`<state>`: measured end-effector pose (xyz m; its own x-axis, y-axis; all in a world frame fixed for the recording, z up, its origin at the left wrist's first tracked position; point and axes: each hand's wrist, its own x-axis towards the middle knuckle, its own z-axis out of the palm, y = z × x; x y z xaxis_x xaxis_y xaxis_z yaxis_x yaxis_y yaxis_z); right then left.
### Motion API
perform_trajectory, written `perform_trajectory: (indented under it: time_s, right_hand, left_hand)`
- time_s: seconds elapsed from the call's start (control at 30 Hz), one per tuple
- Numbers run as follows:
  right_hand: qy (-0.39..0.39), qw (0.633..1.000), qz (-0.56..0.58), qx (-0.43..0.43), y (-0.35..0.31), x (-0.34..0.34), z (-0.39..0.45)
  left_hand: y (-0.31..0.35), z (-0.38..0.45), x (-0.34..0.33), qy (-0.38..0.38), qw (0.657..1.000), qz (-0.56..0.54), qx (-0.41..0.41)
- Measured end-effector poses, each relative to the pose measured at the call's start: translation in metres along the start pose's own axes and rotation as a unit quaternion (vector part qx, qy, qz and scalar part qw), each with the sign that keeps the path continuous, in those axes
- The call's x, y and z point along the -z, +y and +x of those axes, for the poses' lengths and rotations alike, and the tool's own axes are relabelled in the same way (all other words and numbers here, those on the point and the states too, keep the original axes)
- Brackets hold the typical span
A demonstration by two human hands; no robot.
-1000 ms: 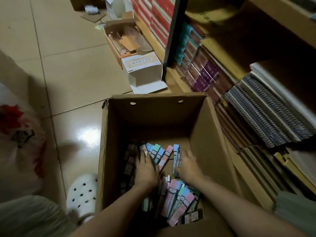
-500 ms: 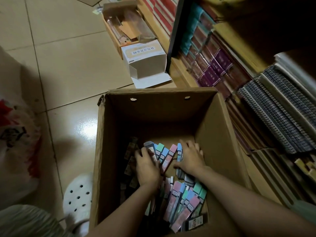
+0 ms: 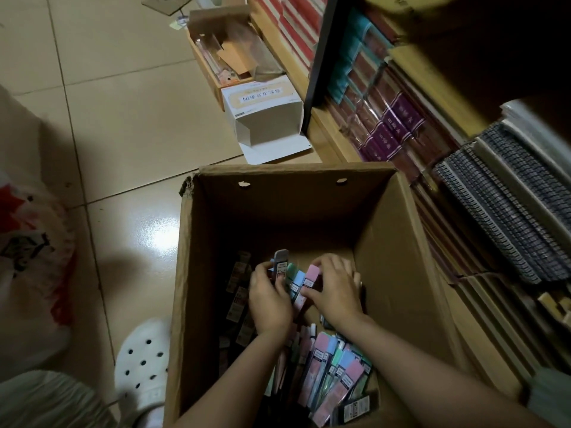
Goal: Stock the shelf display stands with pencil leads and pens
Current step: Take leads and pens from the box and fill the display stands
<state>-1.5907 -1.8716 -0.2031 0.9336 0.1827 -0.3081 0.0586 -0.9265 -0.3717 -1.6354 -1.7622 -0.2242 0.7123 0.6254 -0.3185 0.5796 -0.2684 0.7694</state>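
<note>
Here, in the head view, a person crouches over a tall cardboard box [image 3: 398, 242] on the tiled floor [image 3: 123, 125], both hands down inside it. The left hand [image 3: 269, 299] is closed around a small fan of pencil lead cases [image 3: 296, 281], grey, green, blue and pink, held upright; the right hand [image 3: 336, 291] curls against the pink end of the same bunch, thumb and fingers pressing it together. More pastel cases [image 3: 335, 372] lie heaped at the near end of the box, and darker packs [image 3: 239, 291] line its left wall. The stocking appears to be at an early stage: the bunch is gathered but not yet lifted out, much stock remains in the box, and no display stand is visible to receive it. The box walls rise high around the hands, so the clear way out is straight up. To the right, a shelf [image 3: 445, 97] packed with notebooks stands just beside the box; to the left the floor is open beyond a white shoe [image 3: 142, 362]. An opened white carton [image 3: 265, 115] lies ahead.
</note>
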Motion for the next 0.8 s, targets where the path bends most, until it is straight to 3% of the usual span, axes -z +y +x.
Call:
perform_trajectory:
  time_s: [0.13,0.3,0.5,0.7,0.8]
  right_hand:
    - [0.007,0.982,0.182,-0.047,-0.014,0.008,-0.029]
    - [0.094,0.972,0.214,-0.020,-0.019,0.064,-0.047]
    - [0.205,0.960,0.174,0.077,-0.028,0.177,-0.064]
    - [0.294,0.926,0.172,0.160,-0.039,0.291,-0.086]
    - [0.320,0.917,0.142,0.189,-0.048,0.340,-0.098]
  left_hand:
    - [0.008,-0.005,0.001,-0.053,0.996,-0.066,0.030]
    - [0.048,-0.009,0.021,-0.165,0.970,-0.171,0.053]
    - [0.157,-0.005,0.078,-0.340,0.923,-0.138,-0.112]
    - [0.271,-0.024,0.142,-0.409,0.866,-0.059,-0.281]
    - [0.308,-0.041,0.162,-0.422,0.844,-0.080,-0.321]
